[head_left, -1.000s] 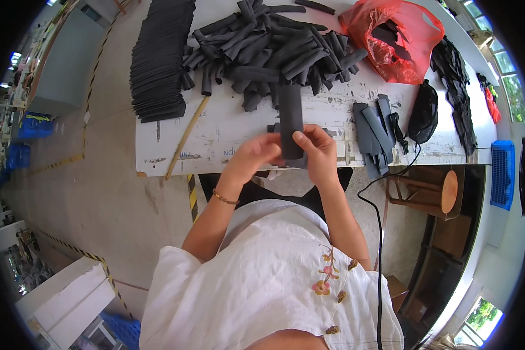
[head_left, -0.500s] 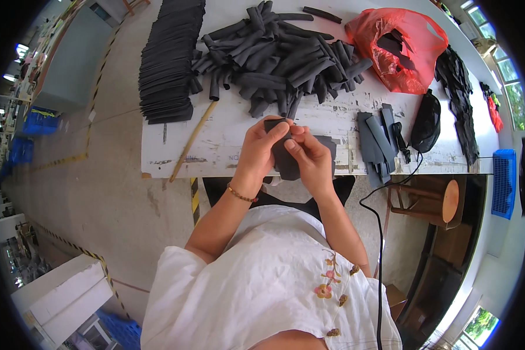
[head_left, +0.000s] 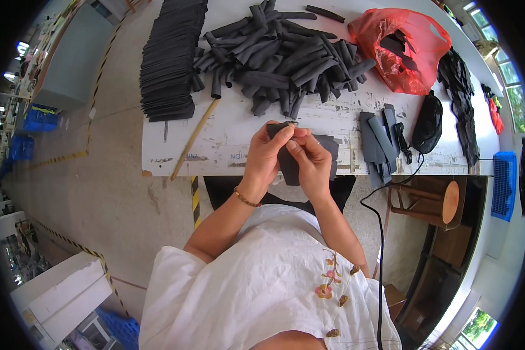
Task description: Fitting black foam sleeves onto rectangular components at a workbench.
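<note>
Dark strip [head_left: 289, 168]: far end, partly hidden, now pinched by both left hand [head_left: 265, 151] and right hand [head_left: 313, 160], fingers closed; seemingly edge work.

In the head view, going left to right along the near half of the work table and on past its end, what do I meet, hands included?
Wooden stick → left hand → right hand → flat dark strips → black oblong bundle → long ragged black stack → blue basket.

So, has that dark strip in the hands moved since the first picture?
Yes, toward the picture's bottom: the dark strip now reaches past the near edge of the white table; before, its lower end stopped short.
</note>
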### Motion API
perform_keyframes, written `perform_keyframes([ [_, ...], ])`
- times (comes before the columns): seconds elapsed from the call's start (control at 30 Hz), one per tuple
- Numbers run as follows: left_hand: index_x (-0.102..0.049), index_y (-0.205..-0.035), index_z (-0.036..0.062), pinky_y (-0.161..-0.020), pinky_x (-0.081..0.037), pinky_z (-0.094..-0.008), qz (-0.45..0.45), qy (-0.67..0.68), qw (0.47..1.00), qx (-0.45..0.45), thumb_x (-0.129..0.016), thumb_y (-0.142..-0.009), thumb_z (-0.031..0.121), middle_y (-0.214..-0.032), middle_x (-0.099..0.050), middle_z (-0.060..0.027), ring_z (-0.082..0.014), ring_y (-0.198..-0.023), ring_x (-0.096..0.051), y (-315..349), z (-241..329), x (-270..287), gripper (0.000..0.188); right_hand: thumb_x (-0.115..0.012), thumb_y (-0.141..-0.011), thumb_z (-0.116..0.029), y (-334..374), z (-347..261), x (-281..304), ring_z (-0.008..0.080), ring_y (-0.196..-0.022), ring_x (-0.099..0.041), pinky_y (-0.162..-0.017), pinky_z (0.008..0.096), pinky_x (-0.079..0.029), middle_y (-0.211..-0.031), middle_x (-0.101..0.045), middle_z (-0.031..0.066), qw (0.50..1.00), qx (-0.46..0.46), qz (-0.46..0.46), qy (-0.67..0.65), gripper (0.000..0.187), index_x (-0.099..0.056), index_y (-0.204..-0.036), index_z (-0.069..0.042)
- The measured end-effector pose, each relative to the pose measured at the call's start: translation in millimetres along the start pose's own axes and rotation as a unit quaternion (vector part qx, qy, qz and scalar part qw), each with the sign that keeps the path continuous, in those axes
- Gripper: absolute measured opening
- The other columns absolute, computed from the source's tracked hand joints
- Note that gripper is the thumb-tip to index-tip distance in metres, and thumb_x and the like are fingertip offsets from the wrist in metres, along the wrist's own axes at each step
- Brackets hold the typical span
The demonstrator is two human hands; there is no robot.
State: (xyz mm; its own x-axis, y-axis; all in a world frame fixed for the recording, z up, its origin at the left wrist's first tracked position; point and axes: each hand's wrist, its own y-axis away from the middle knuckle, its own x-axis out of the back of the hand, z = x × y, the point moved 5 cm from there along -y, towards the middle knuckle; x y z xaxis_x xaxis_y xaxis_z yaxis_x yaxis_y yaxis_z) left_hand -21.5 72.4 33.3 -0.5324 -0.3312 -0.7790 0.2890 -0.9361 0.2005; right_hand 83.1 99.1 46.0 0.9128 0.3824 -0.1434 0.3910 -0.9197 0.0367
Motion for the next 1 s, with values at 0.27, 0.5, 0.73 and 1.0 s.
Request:
perform_keyframes([
  [0.27,-0.058,-0.092,0.0014,-0.086,-0.052,-0.0320,0.028,-0.013,1.000,-0.005,-0.067,-0.089,0.012,-0.093,-0.071,-0.0153,-0.0205,-0.088,-0.067,3,-2,1,0.014,-0.064,-0.090,-0.004,-1,3,0,0.0065,-0.083,-0.054,-0.076,0.0212,-0.044,-0.089,-0.063,0.0004,1.000,-0.012,0.002,0.001,0.010,-0.066,-0.097,0.002],
  [0.5,-0.058,-0.095,0.0006,-0.087,-0.052,-0.0372,0.093,0.089,0.992,-0.002,-0.068,-0.086,0.010,-0.096,-0.068,-0.0142,-0.0246,-0.094,-0.065,-12,9,17,0.017,-0.064,-0.092,-0.013,2,-10,8,0.0080,-0.079,-0.055,-0.071,0.0227,-0.046,-0.087,-0.064,0.0021,0.997,-0.028,-0.014,0.066,0.016,-0.066,-0.097,0.002],
  [0.73,-0.063,-0.095,0.0006,-0.094,-0.049,-0.0388,0.150,0.128,0.980,-0.039,-0.068,-0.085,0.009,-0.101,-0.067,-0.0112,-0.0245,-0.102,-0.062,-23,24,38,0.014,-0.066,-0.090,-0.014,11,10,18,0.0102,-0.061,-0.053,-0.057,0.0264,-0.044,-0.067,-0.062,0.0064,0.970,-0.036,-0.031,0.238,0.015,-0.065,-0.090,0.001],
  [1.0,-0.062,-0.098,0.0004,-0.094,-0.050,-0.0377,0.170,0.156,0.973,-0.030,-0.069,-0.085,0.009,-0.106,-0.065,-0.0112,-0.0245,-0.105,-0.061,-30,18,57,0.017,-0.061,-0.094,-0.019,19,19,17,0.0125,-0.062,-0.056,-0.061,0.0264,-0.046,-0.069,-0.063,0.0061,0.975,-0.042,-0.039,0.217,0.022,-0.062,-0.088,0.002],
])
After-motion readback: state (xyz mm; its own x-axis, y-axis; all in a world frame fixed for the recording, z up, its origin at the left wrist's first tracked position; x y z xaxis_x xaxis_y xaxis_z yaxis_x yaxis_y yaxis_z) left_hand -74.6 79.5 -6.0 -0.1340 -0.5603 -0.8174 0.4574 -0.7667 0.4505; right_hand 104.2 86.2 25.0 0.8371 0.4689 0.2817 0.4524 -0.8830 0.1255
